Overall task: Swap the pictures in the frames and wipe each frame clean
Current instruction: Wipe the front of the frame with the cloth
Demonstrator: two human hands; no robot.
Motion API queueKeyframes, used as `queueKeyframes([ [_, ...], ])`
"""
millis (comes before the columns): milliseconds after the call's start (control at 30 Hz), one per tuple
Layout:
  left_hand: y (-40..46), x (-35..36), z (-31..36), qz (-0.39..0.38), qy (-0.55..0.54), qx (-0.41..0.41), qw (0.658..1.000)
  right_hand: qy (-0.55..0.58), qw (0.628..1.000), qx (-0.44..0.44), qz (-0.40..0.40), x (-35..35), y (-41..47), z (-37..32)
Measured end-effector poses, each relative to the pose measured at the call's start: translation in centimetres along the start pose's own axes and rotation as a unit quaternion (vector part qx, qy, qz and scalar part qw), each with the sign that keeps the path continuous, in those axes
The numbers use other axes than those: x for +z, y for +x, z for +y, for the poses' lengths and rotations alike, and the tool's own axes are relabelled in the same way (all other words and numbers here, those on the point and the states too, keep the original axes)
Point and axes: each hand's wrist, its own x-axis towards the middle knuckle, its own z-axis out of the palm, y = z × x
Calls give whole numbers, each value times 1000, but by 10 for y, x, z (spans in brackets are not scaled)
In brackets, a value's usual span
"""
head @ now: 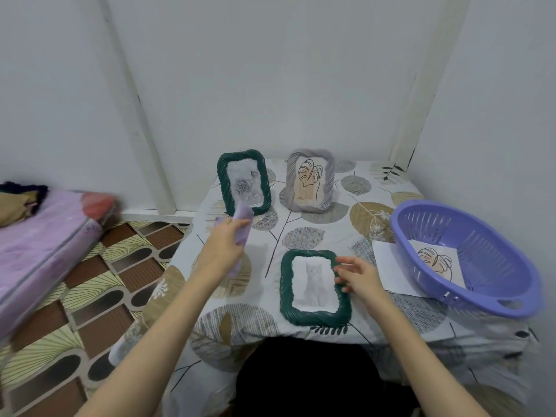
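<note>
The green frame with the cat picture [314, 288] lay flat on the table [331, 233], right in front of the person. Its long side ran away from the body. The right hand [358, 279] was nearer to it. Its fingers were spread a little and touched the frame's right edge, but they did not hold anything.

The left hand [224, 246] was up and to the left, closed around a purple cloth [243, 230]. The top of the cloth was at the bottom corner of the standing green frame with the rose picture [244, 182]. I think that frame was the one being wiped. The grey frame with the leaf picture [310, 181] stood just beside it. A purple basket [469, 257] sat on the right with a leaf picture in it.
</note>
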Motion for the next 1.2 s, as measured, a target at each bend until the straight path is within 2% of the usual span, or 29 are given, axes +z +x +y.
queueKeyframes([
  [67, -3, 12, 4, -55, 24, -11, 998, -44, 999, -7, 31, 1, 3, 11],
  [167, -12, 34, 3, -118, -59, -64, 989, -160, 985, -40, 53, 2, 2, 19],
  [200, -16, 40, 0, -123, -50, -77, 988, -192, 979, -56, 48, 2, 1, 21],
  [267, -24, 49, -10, -118, 74, -65, 988, -249, 964, -91, 35, 3, 1, 26],
  [333, -31, 52, -20, -143, 188, -13, 972, -297, 947, -122, 32, 4, 0, 30],
  [433, -33, 52, -25, -226, 227, 3, 947, -319, 937, -140, 38, 6, -3, 36],
  [500, -29, 54, -18, -225, 261, 36, 938, -332, 933, -133, 48, 6, -5, 38],
  [567, -27, 64, -4, -219, 227, 58, 947, -372, 919, -120, 50, 6, -7, 38],
  [633, -29, 78, 11, -248, 151, 47, 956, -398, 911, -98, 38, 6, -11, 35],
  [700, -33, 92, 21, -267, 117, 50, 955, -387, 917, -95, 34, 6, -11, 35],
  [767, -35, 100, 23, -242, 77, 42, 966, -327, 938, -108, 52, 5, -12, 35],
  [867, -38, 103, 30, -200, -99, 24, 974, -169, 977, -111, 60, 5, -15, 33],
  [933, -42, 107, 37, -169, -152, 26, 973, -117, 985, -101, 80, 7, -16, 30],
  [1000, -41, 109, 41, -128, -107, -15, 986, -126, 982, -78, 118, 5, -15, 27],
  [1100, -37, 108, 40, -181, 20, -64, 981, -149, 985, -42, 80, 3, -16, 24],
  [1200, -35, 109, 37, -190, -10, -66, 979, -125, 989, -57, 46, 7, -18, 22],
])
